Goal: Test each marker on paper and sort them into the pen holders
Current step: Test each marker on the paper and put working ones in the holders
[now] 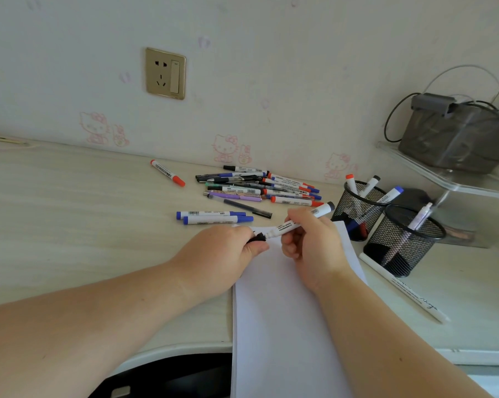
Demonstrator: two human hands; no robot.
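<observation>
White marker (295, 222) w/ black end sits over the paper (285, 311), right hand (311, 242) curled round its barrel, left hand (228, 254) pinching the black cap (258, 237). Mesh holders (386, 225) just to the right.

Both hands (228, 248) (311, 242) close together, fingers (292, 249) curled.

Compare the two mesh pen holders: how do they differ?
The far pen holder holds three white markers with red, black and blue ends; the near pen holder shows only one pale purple pen. The far one sits nearer the wall, the near one beside the paper. Both are black mesh cups.
</observation>
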